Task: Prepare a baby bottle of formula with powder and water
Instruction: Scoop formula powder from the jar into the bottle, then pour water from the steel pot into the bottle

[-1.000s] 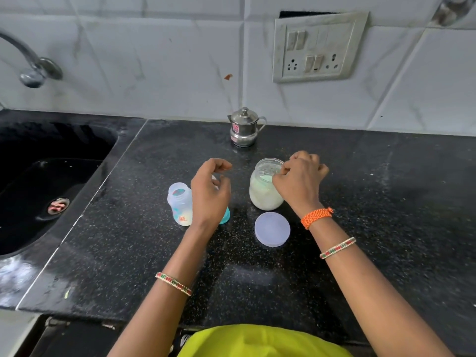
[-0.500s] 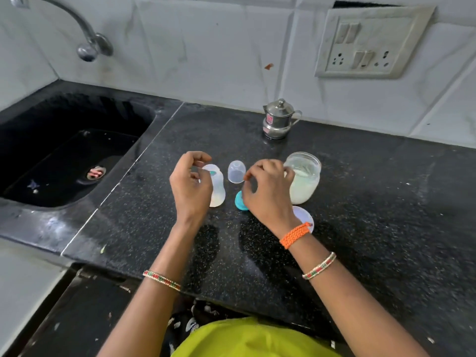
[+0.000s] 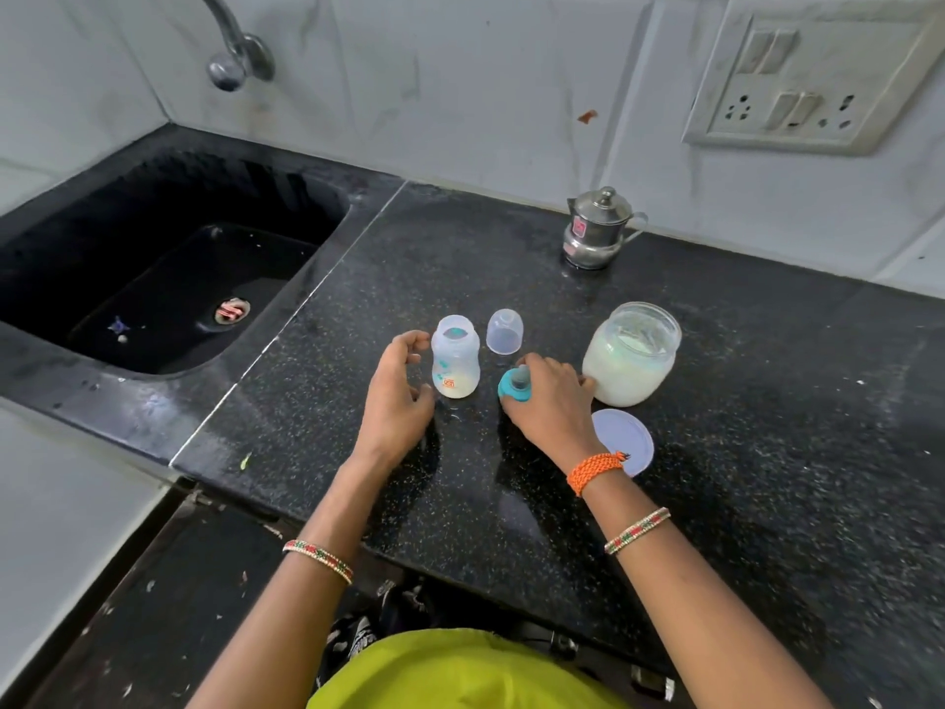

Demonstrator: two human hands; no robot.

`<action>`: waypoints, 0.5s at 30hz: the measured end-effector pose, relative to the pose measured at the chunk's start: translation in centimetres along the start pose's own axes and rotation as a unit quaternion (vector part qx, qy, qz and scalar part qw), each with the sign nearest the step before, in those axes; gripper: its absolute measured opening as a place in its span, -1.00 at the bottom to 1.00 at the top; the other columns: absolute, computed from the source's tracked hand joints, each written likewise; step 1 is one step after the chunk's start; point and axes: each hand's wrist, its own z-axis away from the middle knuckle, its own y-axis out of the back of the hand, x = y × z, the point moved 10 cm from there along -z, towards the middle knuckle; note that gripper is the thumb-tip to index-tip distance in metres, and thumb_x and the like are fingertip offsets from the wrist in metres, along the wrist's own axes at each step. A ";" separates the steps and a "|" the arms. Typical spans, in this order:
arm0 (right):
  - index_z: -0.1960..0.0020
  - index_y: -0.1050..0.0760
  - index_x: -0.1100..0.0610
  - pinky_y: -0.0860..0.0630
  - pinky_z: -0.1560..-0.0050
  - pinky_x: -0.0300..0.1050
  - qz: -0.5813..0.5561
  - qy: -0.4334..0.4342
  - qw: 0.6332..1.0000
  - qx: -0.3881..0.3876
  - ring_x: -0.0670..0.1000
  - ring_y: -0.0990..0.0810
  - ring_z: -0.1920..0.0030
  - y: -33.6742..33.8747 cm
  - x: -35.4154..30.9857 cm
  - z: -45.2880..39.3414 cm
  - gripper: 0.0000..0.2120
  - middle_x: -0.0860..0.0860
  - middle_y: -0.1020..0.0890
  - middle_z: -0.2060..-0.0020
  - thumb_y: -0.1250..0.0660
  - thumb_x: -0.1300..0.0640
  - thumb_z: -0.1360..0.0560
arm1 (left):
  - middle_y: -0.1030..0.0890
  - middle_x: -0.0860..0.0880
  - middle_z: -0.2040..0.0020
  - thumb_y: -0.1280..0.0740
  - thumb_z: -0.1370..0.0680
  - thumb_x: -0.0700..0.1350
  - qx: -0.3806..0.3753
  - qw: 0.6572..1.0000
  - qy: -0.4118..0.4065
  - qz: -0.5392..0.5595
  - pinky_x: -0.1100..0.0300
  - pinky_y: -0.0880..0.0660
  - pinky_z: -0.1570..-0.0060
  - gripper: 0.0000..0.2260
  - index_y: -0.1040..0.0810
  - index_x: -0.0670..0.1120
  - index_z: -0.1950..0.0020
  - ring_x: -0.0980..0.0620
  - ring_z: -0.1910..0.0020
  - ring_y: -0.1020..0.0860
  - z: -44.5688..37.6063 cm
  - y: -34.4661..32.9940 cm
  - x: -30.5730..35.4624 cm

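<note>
While bottle (image 3: 455, 363) stands upright, mouth up, right hand (image 3: 549, 401) pinching nipple ring (image 3: 515, 387).

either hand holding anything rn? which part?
Right hand grips the teal screw-on nipple ring by its rim, on the counter. Left hand is open beside the clear plastic baby bottle, holding nothing.

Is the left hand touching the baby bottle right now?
Apart. The head view shows dark counter between the curled left hand and the upright baby bottle, at both fingers and thumb.
</note>
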 end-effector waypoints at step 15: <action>-0.26 -0.40 0.11 -0.37 -0.21 0.09 0.011 -0.101 0.995 -0.025 0.14 -0.50 -0.18 -0.2 0.4 -0.5 -0.57 0.09 -0.55 -0.16 -0.41 0.07 -0.44 | -0.45 0.32 -0.13 -0.51 -0.37 -0.09 -0.151 0.988 -0.005 0.027 0.32 -0.43 -0.04 -0.42 -0.31 0.11 -0.29 0.46 -0.12 -0.41 -2.8 -2.5 -0.6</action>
